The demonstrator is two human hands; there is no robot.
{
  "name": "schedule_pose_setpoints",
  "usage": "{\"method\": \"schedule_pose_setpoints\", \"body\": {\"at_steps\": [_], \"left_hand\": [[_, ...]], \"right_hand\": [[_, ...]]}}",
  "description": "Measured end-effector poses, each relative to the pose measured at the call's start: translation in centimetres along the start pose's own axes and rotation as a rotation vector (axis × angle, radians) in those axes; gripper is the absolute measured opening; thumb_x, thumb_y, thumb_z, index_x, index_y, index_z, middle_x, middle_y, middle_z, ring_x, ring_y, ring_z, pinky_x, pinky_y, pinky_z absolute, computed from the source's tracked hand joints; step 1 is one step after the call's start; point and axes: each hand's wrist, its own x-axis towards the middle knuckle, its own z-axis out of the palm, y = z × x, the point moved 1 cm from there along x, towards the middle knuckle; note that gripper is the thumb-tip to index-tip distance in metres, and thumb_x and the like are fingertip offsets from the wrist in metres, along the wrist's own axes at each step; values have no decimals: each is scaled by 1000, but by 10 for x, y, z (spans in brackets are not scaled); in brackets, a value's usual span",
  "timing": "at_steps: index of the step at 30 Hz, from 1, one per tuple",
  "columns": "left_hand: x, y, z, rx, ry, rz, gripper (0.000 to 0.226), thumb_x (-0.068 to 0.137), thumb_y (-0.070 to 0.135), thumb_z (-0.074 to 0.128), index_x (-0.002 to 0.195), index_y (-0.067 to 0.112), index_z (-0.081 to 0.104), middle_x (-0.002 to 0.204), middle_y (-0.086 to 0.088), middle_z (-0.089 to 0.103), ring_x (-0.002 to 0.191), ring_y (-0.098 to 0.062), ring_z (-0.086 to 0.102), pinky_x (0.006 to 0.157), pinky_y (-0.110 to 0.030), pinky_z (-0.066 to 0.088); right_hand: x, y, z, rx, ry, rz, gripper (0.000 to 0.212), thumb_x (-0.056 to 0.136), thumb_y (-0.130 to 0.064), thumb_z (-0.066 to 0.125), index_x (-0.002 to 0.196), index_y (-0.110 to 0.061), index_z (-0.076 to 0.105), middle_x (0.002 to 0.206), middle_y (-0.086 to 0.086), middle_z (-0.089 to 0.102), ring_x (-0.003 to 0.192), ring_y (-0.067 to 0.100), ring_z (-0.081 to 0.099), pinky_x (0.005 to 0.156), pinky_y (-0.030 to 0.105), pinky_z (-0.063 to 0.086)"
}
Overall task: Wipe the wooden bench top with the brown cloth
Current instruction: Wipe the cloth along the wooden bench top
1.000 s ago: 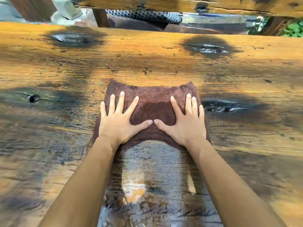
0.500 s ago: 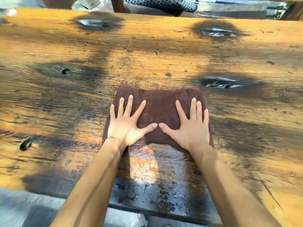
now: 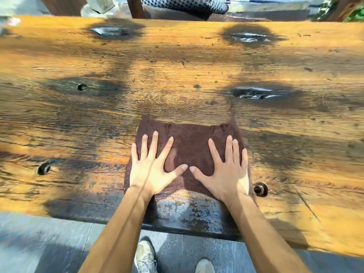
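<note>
Bench top [image 3: 177,66] cut off both sides; shoes [image 3: 144,257] cropped below

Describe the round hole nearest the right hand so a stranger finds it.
Start at the wooden bench top, then the brown cloth under both hands. The hole sits outside the wrist of the right hand; the other round holes lie far left.

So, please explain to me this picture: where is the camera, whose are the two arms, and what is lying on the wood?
There is no machine here. A person wears one camera on the head, looking down, so the arms are that person's own. The left hand and right hand lie flat, fingers spread, pressing on a brown cloth on the wooden bench top. Neither hand grips anything. The wood has dark knots and a round hole beside the right hand. Below the bench edge you see the person's shoes.
</note>
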Motion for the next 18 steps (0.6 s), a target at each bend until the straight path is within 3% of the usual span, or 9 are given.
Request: {"method": "schedule_pose_setpoints", "body": {"at_steps": [3,11,18], "left_hand": [[-15,2,1,-3,-10,-2,100,77,101,3,162,49,-9,172,-4,-22,158,-33,-22,124,-63,-8],[-54,6,7,-26,4,-10,97,80,100,9,162,50,-7,173,-3,-20,158,-32,-23,124,-63,-8],[-82,12,10,-35,-14,-25,97,81,99,10,163,49,-7,173,-4,-19,158,-32,-23,124,-63,-9]], "right_hand": [[-14,2,-2,-42,-87,-19,104,80,-99,16,166,-43,0,173,16,-19,160,29,-22,127,56,-9],[-53,3,-11,-48,-119,-18,104,81,-98,16,166,-42,-3,172,16,-21,158,29,-26,127,53,-14],[-81,5,-10,-34,-89,-24,102,83,-96,20,167,-41,3,174,17,-13,161,31,-17,128,55,-9]]}}
